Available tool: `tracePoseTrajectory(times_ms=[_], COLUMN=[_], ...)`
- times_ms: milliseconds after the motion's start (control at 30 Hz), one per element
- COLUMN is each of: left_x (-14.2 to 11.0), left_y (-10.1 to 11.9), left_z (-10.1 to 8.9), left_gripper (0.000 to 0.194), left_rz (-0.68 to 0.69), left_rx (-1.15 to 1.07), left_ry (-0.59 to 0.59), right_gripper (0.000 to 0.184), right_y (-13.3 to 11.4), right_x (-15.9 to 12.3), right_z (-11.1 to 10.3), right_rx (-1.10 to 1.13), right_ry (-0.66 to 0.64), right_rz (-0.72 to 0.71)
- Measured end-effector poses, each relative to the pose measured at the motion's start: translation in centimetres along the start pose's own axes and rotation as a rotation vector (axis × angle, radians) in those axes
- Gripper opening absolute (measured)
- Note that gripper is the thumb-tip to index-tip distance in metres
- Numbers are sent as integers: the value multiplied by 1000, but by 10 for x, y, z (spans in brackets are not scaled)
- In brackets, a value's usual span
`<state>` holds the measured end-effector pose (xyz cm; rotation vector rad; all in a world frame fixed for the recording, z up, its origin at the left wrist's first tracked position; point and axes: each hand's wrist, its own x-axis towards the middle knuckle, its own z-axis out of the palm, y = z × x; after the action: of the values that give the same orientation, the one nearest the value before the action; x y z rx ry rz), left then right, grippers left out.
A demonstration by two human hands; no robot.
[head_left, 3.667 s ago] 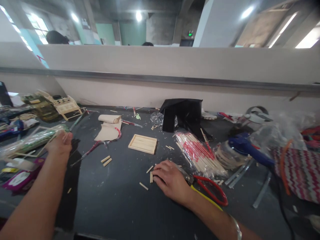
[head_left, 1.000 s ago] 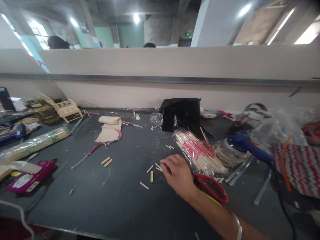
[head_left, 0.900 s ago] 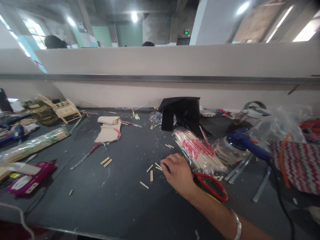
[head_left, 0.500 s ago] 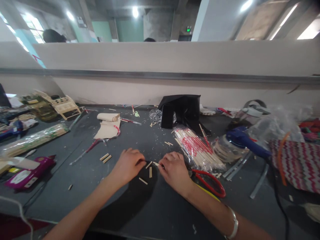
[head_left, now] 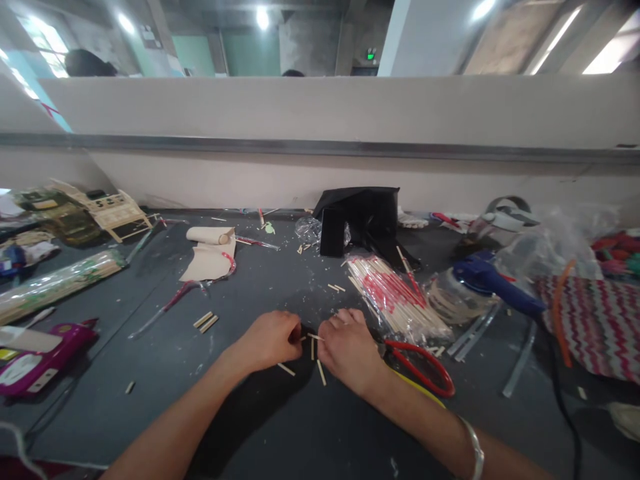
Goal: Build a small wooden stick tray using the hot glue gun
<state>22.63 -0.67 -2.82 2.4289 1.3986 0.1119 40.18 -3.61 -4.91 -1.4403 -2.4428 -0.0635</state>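
Observation:
My left hand (head_left: 273, 340) and my right hand (head_left: 347, 348) are close together low over the dark table. Its fingers pinched, my left hand holds a short wooden stick, with just the tip showing. Another short wooden stick (head_left: 315, 337) sticks out from the closed fingertips of my right hand. Between and below the hands lie loose short sticks, one upright in view (head_left: 313, 349), one slanting stick (head_left: 321, 373) and one stick (head_left: 287, 369) by the left wrist. Beside my right wrist rest pliers with red and yellow handles (head_left: 425, 367), their head partly hidden.
A plastic bag of long sticks (head_left: 393, 293) lies right, near a blue glue gun (head_left: 493, 280) on a jar. Two short sticks (head_left: 206, 323), a partly rolled tan sheet (head_left: 210, 253) and a magenta device (head_left: 43, 357) are left. A black folded object (head_left: 360, 217) stands behind.
The small wooden tray seen earliest is gone from the table. My left hand left view, came back, and moved right toward my right hand. Loose sticks between them have shifted.

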Motion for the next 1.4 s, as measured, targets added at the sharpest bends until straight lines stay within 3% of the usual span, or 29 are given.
tracePoseTrajectory(times_ms=[100, 200, 300, 400, 600, 900, 1200, 1400], left_x=[-2, -1, 0, 0, -1, -1, 1, 3], left_y=[1, 1, 6, 13, 20, 20, 17, 13], left_z=[-4, -4, 2, 10, 16, 13, 19, 16], left_gripper=[5, 7, 13, 16, 15, 19, 16, 17], left_rz=[5, -78, -92, -35, -29, -79, -83, -88], left_rx=[-315, -841, -1280, -1490, -1635, -1668, -1811, -1739], left_ry=[80, 172, 168, 137, 126, 105, 34, 80], right_gripper=[8, 7, 7, 7, 8, 10, 14, 12], right_y=[-1, -2, -3, -5, -6, -1, -5, -3], right_x=[0, -1, -2, -3, -1, -1, 1, 0], right_z=[0, -5, -13, -16, -11, -5, -14, -10], right_rx=[68, 268, 612, 829, 1030, 1142, 1091, 998], right_ry=[49, 202, 367, 365, 311, 293, 292, 268], right_rz=[54, 139, 216, 295, 376, 410, 383, 406])
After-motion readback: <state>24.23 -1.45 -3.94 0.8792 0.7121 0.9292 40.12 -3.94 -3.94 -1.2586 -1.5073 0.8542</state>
